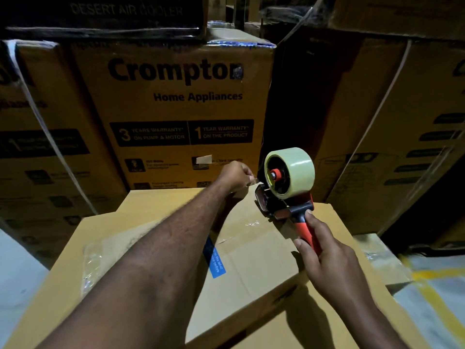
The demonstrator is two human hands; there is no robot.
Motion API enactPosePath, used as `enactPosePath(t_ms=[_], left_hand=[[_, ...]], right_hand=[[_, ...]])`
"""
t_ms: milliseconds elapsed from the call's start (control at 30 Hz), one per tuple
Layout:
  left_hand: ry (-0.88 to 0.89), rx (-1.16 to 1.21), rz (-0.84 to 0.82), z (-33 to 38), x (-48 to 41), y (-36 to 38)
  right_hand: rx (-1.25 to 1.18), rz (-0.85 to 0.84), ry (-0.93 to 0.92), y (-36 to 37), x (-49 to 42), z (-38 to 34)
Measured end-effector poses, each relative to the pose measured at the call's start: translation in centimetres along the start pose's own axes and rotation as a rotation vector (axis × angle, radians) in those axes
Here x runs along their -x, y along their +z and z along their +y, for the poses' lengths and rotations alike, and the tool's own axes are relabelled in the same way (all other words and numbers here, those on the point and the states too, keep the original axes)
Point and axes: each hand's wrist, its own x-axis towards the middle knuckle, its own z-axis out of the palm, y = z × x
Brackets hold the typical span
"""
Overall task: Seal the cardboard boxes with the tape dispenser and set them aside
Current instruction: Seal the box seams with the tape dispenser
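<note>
Holding the dispenser (286,195) by its red handle, the right hand (327,255) rests it on the box (251,268) near the far edge, just right of the left hand (235,176) pinching the tape end (253,183), so the pull likely comes back toward the person.

One wide-angle view is taken from head height, aimed forward and down, the cardboard box (251,250) seen close below, stacked cartons (176,109) faced beyond.

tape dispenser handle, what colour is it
The tape dispenser handle is orange-red, gripped by the right hand; head view.
</note>
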Motion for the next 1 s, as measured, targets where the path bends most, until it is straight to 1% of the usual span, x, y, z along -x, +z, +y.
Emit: enactPosePath(t_ms=[67,200,267,367,400,433,467,500,533,567,600,633,700,733,867,1000], left_hand=[[-0.01,0.035,-0.017,-0.3,0.1,0.1],[-0.02,0.094,0.018,-0.9,-0.1,0.9],[-0.032,0.083,-0.034,-0.8,-0.1,0.9],[-0.123,-0.022,-0.163,-0.4,-0.4,0.6],[-0.181,-0.091,-0.165,-0.5,-0.5,0.5],[-0.241,-0.156,-0.103,-0.7,-0.5,0.4],[-0.26,-0.201,0.015,-0.9,-0.3,0.5],[-0.209,-0.227,0.138,-1.1,0.1,0.6],[-0.103,-0.212,0.225,-1.0,0.5,0.8],[0.005,-0.158,0.227,-0.8,0.9,1.2],[0.089,-0.105,0.162,-0.5,1.5,1.5],[0.137,-0.065,0.074,0.0,2.1,1.6],[0.155,-0.025,-0.059,0.5,2.6,1.9],[0.141,-0.023,-0.091,0.6,2.6,1.9],[0.093,-0.121,-0.161,0.4,2.3,2.3],[0.077,-0.122,-0.155,0.7,2.2,2.6]], right_hand=[[0.001,-0.002,0.007,0.1,0.0,0.0],[-0.018,0.006,0.026,0.2,0.0,-0.1],[-0.008,-0.004,0.036,0.1,-0.1,0.0],[0.036,-0.037,0.036,-0.1,-0.4,-0.1],[0.041,-0.047,0.036,-0.3,-0.5,-0.2],[0.043,-0.056,0.04,-0.5,-0.8,-0.3],[0.044,-0.065,0.047,-0.8,-1.0,-0.3],[0.048,-0.077,0.054,-1.0,-1.3,-0.4],[0.054,-0.088,0.058,-1.3,-1.5,-0.5],[0.061,-0.099,0.06,-1.5,-1.7,-0.7],[0.066,-0.11,0.059,-1.7,-1.9,-0.8],[0.068,-0.117,0.057,-1.9,-2.2,-0.9],[0.076,-0.136,0.054,-2.2,-2.7,-1.0],[0.079,-0.15,0.056,-2.4,-2.9,-1.1],[0.102,-0.18,0.043,-2.7,-2.9,-0.8],[0.098,-0.177,0.044,-3.0,-3.1,0.2]])
